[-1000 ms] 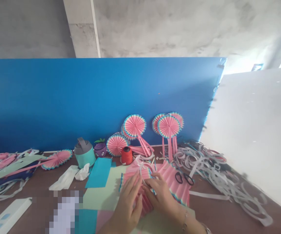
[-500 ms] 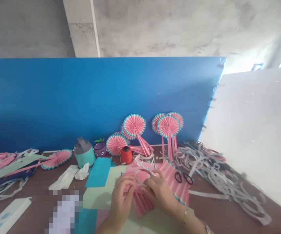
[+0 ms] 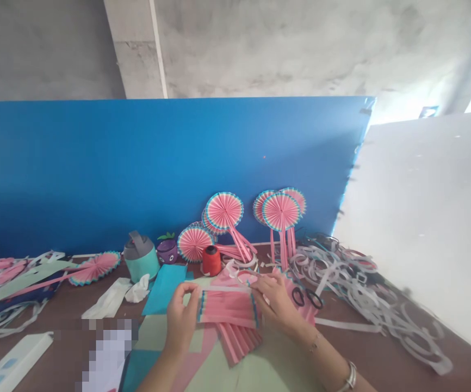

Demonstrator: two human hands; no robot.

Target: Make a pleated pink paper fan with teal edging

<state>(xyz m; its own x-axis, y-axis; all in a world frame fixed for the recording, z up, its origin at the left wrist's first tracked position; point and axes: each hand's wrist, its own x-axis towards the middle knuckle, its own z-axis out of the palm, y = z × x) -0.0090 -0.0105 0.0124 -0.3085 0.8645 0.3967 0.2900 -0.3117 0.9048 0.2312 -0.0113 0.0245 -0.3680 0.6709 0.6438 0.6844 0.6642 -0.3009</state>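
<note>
My left hand [image 3: 181, 318] and my right hand [image 3: 277, 301] hold a folded pink pleated paper strip [image 3: 226, 307] by its two ends, lifted a little above the table. Its ends are edged in teal. Both hands are closed in a pinch on it. Under it lies a stack of more pink pleated paper [image 3: 239, 340]. Black-handled scissors [image 3: 307, 297] lie just right of my right hand.
Finished pink paper fans [image 3: 224, 211] lean on the blue board [image 3: 157, 163]. A red thread spool [image 3: 211, 260], a teal tape dispenser [image 3: 141, 256], a purple toy [image 3: 167, 249], teal paper [image 3: 165, 288] and a heap of white paper strips [image 3: 366, 294] lie around. A white board [image 3: 431, 218] stands right.
My hands were pressing on the pleated stack on the table; now they have lifted one folded pleated strip and hold it stretched between them. My left hand moved left.
</note>
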